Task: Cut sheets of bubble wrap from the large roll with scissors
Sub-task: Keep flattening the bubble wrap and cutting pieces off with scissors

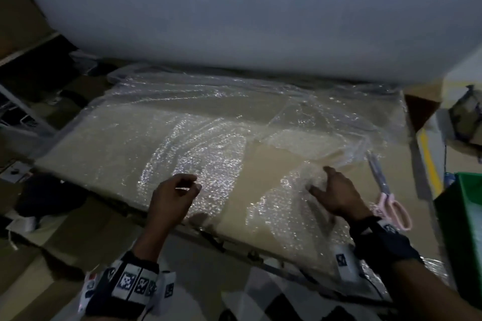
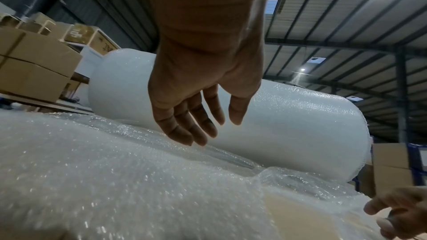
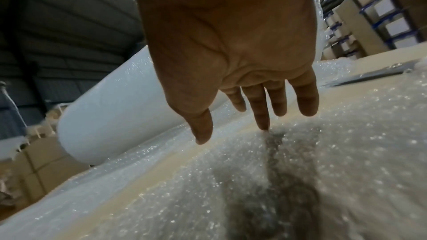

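Along the worktop's point(image 1: 391, 219) near edge, the left hand point(image 1: 170, 197) hovers over the bubble wrap point(image 1: 146, 143), fingers loose and slightly apart, holding nothing. The right hand point(image 1: 336, 197) has its fingers spread, 1 fingertip touching the wrap. This looks like a smoothing step — next, reach for the scissors point(image 1: 386, 187) at the right edge. Only the wrist views show the roll point(image 2: 289, 130) end to end.
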Motion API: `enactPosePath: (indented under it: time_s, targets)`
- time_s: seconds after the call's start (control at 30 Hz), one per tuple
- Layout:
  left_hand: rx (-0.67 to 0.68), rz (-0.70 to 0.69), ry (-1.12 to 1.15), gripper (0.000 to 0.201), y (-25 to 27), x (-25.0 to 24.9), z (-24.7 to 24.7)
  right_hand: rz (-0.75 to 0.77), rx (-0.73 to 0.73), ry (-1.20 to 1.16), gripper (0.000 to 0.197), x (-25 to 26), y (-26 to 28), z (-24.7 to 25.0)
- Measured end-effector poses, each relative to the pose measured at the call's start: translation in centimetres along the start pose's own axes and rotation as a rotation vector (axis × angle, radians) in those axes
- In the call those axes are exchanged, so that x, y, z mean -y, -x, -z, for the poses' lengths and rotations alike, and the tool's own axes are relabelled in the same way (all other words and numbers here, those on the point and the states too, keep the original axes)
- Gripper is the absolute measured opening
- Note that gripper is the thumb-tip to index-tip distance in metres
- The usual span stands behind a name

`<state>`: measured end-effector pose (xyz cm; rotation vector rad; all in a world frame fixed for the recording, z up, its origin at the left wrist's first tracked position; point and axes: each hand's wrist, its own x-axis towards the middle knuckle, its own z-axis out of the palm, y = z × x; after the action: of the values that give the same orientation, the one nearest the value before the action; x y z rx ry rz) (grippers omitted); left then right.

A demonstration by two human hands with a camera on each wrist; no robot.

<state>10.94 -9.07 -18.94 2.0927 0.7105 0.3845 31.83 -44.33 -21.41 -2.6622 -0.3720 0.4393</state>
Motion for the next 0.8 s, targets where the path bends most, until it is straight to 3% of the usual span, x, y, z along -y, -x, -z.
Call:
enactPosePath:
  time_s: [0.17,0.33,0.5,0.63,0.73,0.8]
  targets:
    - [0.111,-0.11,-0.105,0.013,-6.6,1.1,5.2,-0.062,-0.085,0.147,0.093,1.7,-1.7,-1.6]
    - [0.261,-0.319,-0.294,0.023,-16.5,0.0,4.8,0.22,-0.214,0.073,0.051,8.5,-3.5,-1.2]
    - [0.407,-0.517,-0.384,0.024,-25.4,-1.2,1.7,0.353,-0.308,-0.068,0.037,17.1,-11.3,-1.0]
    - [0.461,-0.555,-0.436,0.045,-30.6,0.3,-0.8,0.328,-0.188,0.0,0.05,20.5,-19.6,-2.6]
    - [0.539,-0.568,-0.541,0.079,-34.3,2.8,-2.1,0.206,0.017,0.201,0.073,19.5,-23.8,-5.2]
    - [0.601,-0.619,-0.701,0.095,-36.3,4.9,-2.8,0.101,0.084,0.333,0.077,17.6,-25.1,-7.1]
